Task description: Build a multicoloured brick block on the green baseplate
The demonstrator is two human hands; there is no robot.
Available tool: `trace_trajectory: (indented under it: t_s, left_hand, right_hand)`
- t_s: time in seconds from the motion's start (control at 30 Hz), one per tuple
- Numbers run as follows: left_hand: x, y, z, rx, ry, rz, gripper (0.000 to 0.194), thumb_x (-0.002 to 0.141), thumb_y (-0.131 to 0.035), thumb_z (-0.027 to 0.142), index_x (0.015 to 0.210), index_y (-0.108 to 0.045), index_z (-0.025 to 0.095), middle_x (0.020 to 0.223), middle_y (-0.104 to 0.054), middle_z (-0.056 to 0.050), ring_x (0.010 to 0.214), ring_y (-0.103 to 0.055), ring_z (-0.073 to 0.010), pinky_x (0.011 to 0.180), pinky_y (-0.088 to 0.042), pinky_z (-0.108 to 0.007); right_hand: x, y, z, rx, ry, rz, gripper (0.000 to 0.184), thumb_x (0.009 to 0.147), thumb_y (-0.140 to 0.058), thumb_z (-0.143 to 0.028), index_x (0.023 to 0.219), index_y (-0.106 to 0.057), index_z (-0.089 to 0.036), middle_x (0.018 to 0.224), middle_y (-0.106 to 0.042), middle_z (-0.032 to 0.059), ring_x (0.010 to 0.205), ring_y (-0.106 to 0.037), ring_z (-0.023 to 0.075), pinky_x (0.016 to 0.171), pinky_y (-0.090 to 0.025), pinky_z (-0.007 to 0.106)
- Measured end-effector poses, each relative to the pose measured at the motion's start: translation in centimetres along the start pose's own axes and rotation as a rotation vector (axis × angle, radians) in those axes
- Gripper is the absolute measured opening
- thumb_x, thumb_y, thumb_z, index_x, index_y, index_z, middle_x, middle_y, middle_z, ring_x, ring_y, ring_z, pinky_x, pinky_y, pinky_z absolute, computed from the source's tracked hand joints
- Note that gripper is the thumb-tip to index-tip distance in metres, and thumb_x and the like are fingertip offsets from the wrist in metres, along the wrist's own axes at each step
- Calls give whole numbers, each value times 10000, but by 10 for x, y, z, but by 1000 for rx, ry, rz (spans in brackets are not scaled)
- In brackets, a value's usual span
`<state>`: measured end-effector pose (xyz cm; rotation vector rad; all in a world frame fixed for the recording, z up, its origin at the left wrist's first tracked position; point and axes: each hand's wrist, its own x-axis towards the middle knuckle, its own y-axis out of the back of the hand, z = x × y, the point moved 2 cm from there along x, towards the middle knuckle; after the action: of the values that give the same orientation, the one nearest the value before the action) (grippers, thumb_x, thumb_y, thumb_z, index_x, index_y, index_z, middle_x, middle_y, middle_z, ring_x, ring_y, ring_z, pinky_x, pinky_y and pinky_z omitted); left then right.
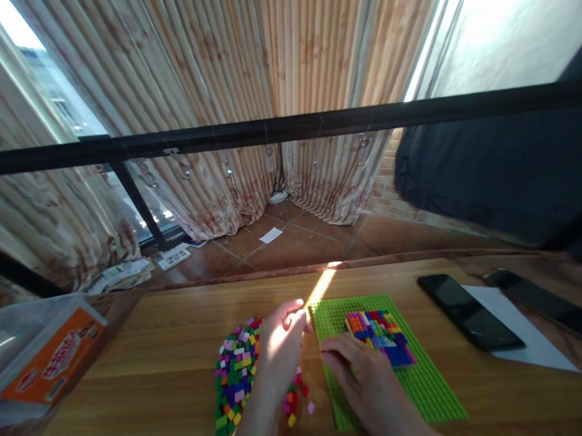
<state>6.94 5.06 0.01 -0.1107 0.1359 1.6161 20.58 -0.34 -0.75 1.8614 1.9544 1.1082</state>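
My left hand (281, 345) hovers between the pile of small colourful building bricks (236, 366) and the baseplate, its fingers curled in toward the thumb. Whatever it may hold is too small to make out. My right hand (363, 374) reaches over the left part of the green studded baseplate (399, 303), thumb and fingertips pressed together. Its fingertips hide anything between them. Just beyond that hand, a multicoloured block of joined bricks (383, 332) sits on the baseplate, partly covered by the hand. A few loose red and pink bricks (292, 399) lie between my forearms.
A black phone (470, 310) rests partly on white paper (539, 349) at the right, with another dark device (546, 301) behind it. At the left stands a clear plastic container (36, 309) with an orange label. A dark rail (288, 128) crosses beyond the wooden table (148, 363).
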Motion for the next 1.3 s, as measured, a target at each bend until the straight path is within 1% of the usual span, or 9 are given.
trace_trajectory:
  t_s: [0.07,0.2,0.3,0.47,0.63,0.77,0.97,1.17,1.3]
  left_hand:
    - [-4,-7,-1,47,-24,-54,295,754,-588,301,989,-651,135,601,-601,16,457,-427,-71,454,-321,-187]
    - [-17,-28,-6,99,-64,-220,269,783,-571,294,991,-664,151,633,-616,4,529,-476,-92,508,-346,-200]
    - [-26,-46,-13,92,-45,-382,282,795,-548,259,1031,-657,149,642,-617,1,554,-492,-99,532,-352,-210]
    - [-36,-66,-25,119,-35,-560,392,809,-519,237,1183,-592,145,638,-615,6,549,-473,-96,538,-338,-212]
    - [-40,-73,-29,171,-20,-680,519,816,-485,241,1327,-477,152,625,-622,16,472,-395,-80,463,-280,-199]
    - [-40,-76,-27,182,-44,-726,525,813,-476,235,1331,-479,150,608,-616,20,454,-368,-75,453,-271,-196]
    - [-41,-80,-31,159,-17,-737,563,815,-480,241,1368,-428,146,610,-622,21,469,-414,-80,476,-307,-195]
    - [-42,-80,-29,168,-19,-730,552,813,-480,243,1355,-446,143,625,-641,7,465,-410,-81,462,-298,-196]
    - [-41,-81,-30,173,-10,-722,564,816,-485,251,1365,-431,137,635,-650,2,468,-415,-84,462,-308,-199]
  right_hand:
    - [-3,20,10,42,-82,76,168,901,-489,-272,859,-648,-237,811,-688,11,725,-647,150,653,-495,240]
    - [-10,54,48,141,-287,230,211,852,-549,-410,858,-671,-238,784,-705,12,677,-650,161,584,-509,244]
    - [-13,68,72,205,-346,253,248,824,-579,-440,831,-686,-216,804,-695,40,697,-647,174,599,-525,267]
    - [-16,74,86,189,-305,262,283,784,-612,-483,769,-717,-220,941,-642,64,813,-633,191,672,-529,300]
    - [-17,67,97,127,-293,200,265,779,-625,-478,735,-722,-236,999,-614,70,939,-612,221,803,-507,353]
    - [-17,63,103,148,-289,200,250,772,-636,-465,708,-718,-238,982,-616,65,941,-615,221,812,-506,355]
    - [-15,66,96,129,-307,262,205,749,-654,-423,720,-710,-228,951,-639,62,875,-628,214,775,-509,355]
    - [-16,66,99,335,-421,237,265,744,-653,-440,814,-699,-189,893,-684,72,807,-650,208,671,-534,316]
    - [-16,67,95,484,-533,244,334,735,-649,-462,882,-687,-165,821,-710,66,689,-658,187,604,-536,299]
